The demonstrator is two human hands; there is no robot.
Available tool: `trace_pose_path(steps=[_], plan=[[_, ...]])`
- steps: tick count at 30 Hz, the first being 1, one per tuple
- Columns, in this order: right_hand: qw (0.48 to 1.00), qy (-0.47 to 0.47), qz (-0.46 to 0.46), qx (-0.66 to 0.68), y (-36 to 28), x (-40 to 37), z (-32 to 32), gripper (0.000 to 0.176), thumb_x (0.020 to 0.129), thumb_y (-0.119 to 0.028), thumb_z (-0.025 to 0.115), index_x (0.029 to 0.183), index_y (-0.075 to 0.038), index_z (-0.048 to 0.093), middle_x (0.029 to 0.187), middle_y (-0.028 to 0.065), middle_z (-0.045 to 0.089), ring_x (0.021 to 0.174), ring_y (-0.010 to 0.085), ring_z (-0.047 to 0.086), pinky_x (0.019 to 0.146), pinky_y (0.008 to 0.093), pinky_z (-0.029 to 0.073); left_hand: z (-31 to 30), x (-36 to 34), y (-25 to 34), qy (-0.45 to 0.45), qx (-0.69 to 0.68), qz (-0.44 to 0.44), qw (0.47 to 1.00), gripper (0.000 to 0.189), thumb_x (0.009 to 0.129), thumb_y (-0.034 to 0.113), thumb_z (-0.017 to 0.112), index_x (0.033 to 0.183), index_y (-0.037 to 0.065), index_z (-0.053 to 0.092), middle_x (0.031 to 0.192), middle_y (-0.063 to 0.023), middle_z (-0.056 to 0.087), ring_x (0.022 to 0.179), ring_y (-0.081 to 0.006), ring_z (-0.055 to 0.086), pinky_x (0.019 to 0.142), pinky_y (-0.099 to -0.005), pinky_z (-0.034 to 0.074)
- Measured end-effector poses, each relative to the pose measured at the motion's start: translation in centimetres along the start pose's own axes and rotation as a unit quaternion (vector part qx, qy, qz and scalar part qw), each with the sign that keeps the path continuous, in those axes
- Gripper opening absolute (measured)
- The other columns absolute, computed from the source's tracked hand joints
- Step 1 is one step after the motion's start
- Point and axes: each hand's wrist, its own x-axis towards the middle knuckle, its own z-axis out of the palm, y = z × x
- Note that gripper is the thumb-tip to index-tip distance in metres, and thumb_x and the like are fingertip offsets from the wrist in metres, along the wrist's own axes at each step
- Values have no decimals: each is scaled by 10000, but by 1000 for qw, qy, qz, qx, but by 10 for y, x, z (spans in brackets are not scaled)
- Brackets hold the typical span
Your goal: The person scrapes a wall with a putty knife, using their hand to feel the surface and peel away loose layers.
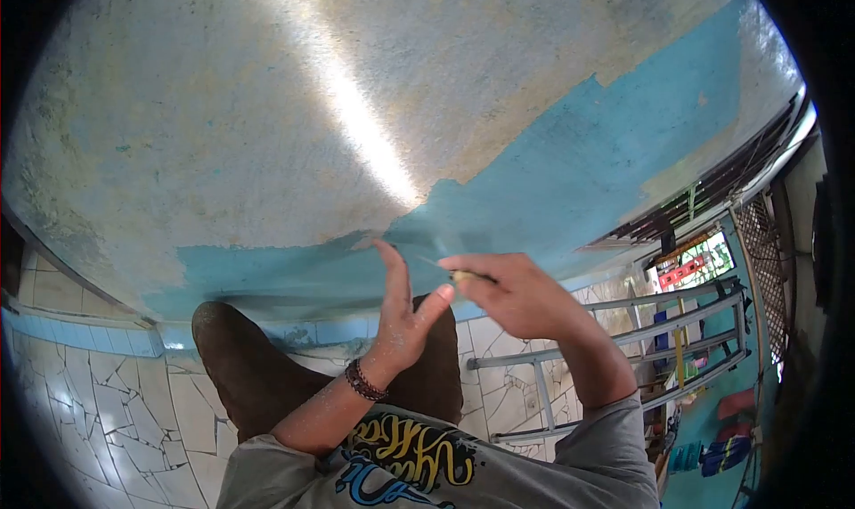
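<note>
My right hand (pixel 517 291) is closed around a thin scraper tool (pixel 445 270) whose blade points left at the wall (pixel 267 108). My left hand (pixel 403 317) is raised beside it with fingers spread, its fingertips near the tool's tip. A beaded bracelet (pixel 365 382) circles my left wrist. The wall in front is worn and pale where paint is gone, with a band of blue paint (pixel 570 171) left along its lower part. The blade itself is blurred.
My knees in brown trousers (pixel 249 366) are bent close to the wall. A cracked-tile floor (pixel 107 411) lies to the left. A grey metal railing (pixel 623 340) runs on the right, with colourful objects beyond it.
</note>
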Motion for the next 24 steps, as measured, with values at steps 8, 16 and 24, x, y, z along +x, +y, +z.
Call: trace_pose_path(steps=[8, 16, 24], plan=[[999, 16, -38, -30, 6, 5, 10, 340, 926, -185, 570, 1206, -3, 631, 977, 215, 697, 811, 274, 652, 774, 353, 506, -5, -1, -5, -5, 10, 8, 1000, 1093, 942, 326, 614, 1412, -151, -251, 1568, -295, -173, 1476, -295, -128, 1194, -386, -21], [1000, 6, -11, -5, 9, 3, 6, 348, 912, -194, 545, 1179, 4, 647, 907, 222, 690, 806, 340, 662, 765, 385, 510, -2, -1, 3, -22, -28, -12, 999, 1110, 937, 353, 623, 1408, -166, -237, 1559, -324, -152, 1470, -311, -133, 1191, -394, -34], [997, -13, 45, 53, 13, 7, 2, 360, 916, -202, 552, 1210, -17, 646, 764, 134, 656, 690, 179, 572, 696, 317, 493, -4, 3, -2, -10, 15, 5, 1000, 1126, 921, 362, 649, 1413, -179, -207, 1553, -338, -145, 1463, -325, -159, 1191, -405, -39]])
